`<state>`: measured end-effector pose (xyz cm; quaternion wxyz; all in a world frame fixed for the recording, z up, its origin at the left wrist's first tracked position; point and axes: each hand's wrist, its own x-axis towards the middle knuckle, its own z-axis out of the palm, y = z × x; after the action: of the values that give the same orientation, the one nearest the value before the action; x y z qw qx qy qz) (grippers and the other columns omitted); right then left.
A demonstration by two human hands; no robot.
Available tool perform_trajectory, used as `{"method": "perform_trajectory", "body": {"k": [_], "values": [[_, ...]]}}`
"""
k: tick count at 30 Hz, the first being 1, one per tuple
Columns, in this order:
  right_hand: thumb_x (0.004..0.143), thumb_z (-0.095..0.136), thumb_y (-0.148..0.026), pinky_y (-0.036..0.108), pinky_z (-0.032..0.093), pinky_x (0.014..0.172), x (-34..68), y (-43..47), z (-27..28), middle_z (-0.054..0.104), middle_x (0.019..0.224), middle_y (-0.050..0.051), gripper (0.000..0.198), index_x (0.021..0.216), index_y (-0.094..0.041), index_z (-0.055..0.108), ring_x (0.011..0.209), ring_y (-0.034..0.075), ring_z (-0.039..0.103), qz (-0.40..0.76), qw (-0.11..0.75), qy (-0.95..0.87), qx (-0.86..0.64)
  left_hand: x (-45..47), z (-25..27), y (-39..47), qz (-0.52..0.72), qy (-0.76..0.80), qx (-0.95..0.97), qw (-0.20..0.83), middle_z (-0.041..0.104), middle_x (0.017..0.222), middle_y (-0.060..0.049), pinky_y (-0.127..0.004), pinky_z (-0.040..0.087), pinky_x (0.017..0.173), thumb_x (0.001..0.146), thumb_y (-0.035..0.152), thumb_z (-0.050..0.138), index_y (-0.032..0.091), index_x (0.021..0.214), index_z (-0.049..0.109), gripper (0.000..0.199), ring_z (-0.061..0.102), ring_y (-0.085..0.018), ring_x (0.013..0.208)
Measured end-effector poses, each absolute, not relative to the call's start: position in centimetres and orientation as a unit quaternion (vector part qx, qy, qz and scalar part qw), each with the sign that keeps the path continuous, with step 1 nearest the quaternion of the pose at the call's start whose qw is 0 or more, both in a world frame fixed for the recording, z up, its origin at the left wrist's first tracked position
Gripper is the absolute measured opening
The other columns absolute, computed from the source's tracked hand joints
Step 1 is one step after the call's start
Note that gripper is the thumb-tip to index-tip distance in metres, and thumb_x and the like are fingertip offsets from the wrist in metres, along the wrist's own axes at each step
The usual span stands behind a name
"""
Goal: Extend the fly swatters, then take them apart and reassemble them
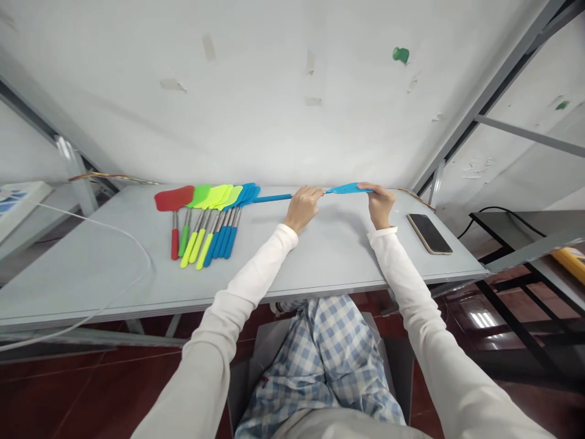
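Note:
Between my two hands a blue fly swatter [345, 189] is held sideways above the table. My left hand [304, 207] is closed around its metal shaft, with the blue handle [273, 198] sticking out to the left. My right hand [380, 204] pinches the far end of the flat blue head, which is seen nearly edge-on. To the left lies an overlapping row of fly swatters with their handles toward me: a red one [174, 198], a green one [184, 235], several yellow ones [214, 198] and several blue ones [231, 235].
A phone [429, 233] lies on the grey table [338, 262] at the right. A white cable [137, 241] crosses the table's left side. The white wall [292, 122] rises behind, with metal frame posts on both sides. A black stand [525, 225] is at the far right.

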<state>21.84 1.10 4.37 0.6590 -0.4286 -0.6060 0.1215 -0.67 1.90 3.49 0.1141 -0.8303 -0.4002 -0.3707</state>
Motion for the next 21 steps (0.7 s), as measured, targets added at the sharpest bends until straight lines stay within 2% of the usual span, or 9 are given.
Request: {"method": "perform_trajectory", "body": {"k": [4,7,10,12,13,15,19,20,21], "values": [[0.076,0.064,-0.033,0.043,0.048,0.101,24.0,-0.3,5.9,0.072,0.105,-0.002,0.013,0.085,-0.031,0.073,0.113,0.024,0.062,0.199,0.634,-0.627,-0.407,-1.2,4.7,0.3,-0.381,-0.389,-0.826,0.143,0.070,0.101,-0.009,-0.037,0.045,0.083,0.089,0.005,0.032,0.016,0.110,0.065,0.040,0.059,-0.021,0.090],[0.078,0.061,-0.054,0.045,0.053,0.092,25.7,-1.0,6.8,0.067,0.121,0.001,0.034,0.103,-0.033,0.068,0.118,0.026,0.058,0.354,0.598,-0.588,-0.414,-1.5,5.1,-0.8,-0.362,-0.391,-0.831,0.161,0.069,0.096,-0.009,-0.037,0.045,0.081,0.090,0.005,0.032,0.016,0.110,0.065,0.040,0.059,-0.022,0.089],[0.079,0.056,-0.065,0.044,0.059,0.077,25.3,-1.7,7.0,0.070,0.112,0.009,0.048,0.104,-0.026,0.066,0.102,0.029,0.066,0.527,0.479,-0.539,-0.450,-0.9,5.1,-1.5,-0.332,-0.383,-0.846,0.163,0.069,0.090,-0.009,-0.037,0.044,0.080,0.090,0.006,0.032,0.015,0.110,0.065,0.040,0.059,-0.022,0.086],[0.076,0.066,-0.057,0.040,0.060,0.068,24.0,-2.2,7.0,0.072,0.101,0.010,0.042,0.098,-0.022,0.066,0.088,0.026,0.069,0.580,0.419,-0.534,-0.450,-0.3,4.9,-1.7,-0.325,-0.380,-0.853,0.151,0.070,0.091,-0.009,-0.037,0.044,0.080,0.089,0.004,0.032,0.016,0.110,0.065,0.040,0.059,-0.022,0.086],[0.074,0.071,-0.051,0.037,0.060,0.064,23.5,-2.4,6.9,0.072,0.098,0.010,0.039,0.098,-0.021,0.065,0.082,0.024,0.070,0.584,0.415,-0.539,-0.442,-0.3,4.8,-1.6,-0.326,-0.383,-0.853,0.140,0.070,0.093,-0.009,-0.037,0.044,0.080,0.088,0.003,0.033,0.016,0.109,0.066,0.041,0.059,-0.022,0.086],[0.070,0.077,-0.040,0.032,0.059,0.056,23.4,-2.8,6.9,0.072,0.094,0.007,0.037,0.099,-0.021,0.063,0.073,0.020,0.069,0.556,0.464,-0.539,-0.430,-1.1,4.4,-1.5,-0.335,-0.398,-0.847,0.110,0.071,0.094,-0.009,-0.037,0.045,0.083,0.084,0.001,0.035,0.017,0.105,0.068,0.041,0.060,-0.022,0.087],[0.071,0.075,-0.031,0.024,0.056,0.048,28.9,-3.3,7.4,0.069,0.090,0.001,0.028,0.094,-0.024,0.060,0.066,0.013,0.065,0.391,0.661,-0.450,-0.455,-5.5,4.1,-1.9,-0.409,-0.451,-0.791,0.064,0.073,0.093,-0.008,-0.035,0.046,0.084,0.083,0.004,0.039,0.017,0.094,0.071,0.036,0.063,-0.020,0.086],[0.072,0.074,-0.029,0.022,0.054,0.046,30.6,-3.4,7.6,0.069,0.090,0.001,0.026,0.094,-0.024,0.059,0.065,0.012,0.064,0.364,0.679,-0.431,-0.470,-6.5,4.4,-2.3,-0.448,-0.468,-0.760,0.061,0.073,0.089,-0.008,-0.034,0.047,0.081,0.084,0.006,0.040,0.017,0.094,0.071,0.034,0.063,-0.020,0.084],[0.074,0.073,-0.029,0.020,0.053,0.046,32.1,-3.4,7.6,0.068,0.089,0.002,0.026,0.095,-0.024,0.059,0.064,0.011,0.064,0.377,0.659,-0.440,-0.479,-7.2,4.9,-2.7,-0.475,-0.473,-0.740,0.057,0.073,0.089,-0.007,-0.033,0.047,0.082,0.086,0.008,0.040,0.017,0.097,0.071,0.034,0.063,-0.019,0.085]]}}
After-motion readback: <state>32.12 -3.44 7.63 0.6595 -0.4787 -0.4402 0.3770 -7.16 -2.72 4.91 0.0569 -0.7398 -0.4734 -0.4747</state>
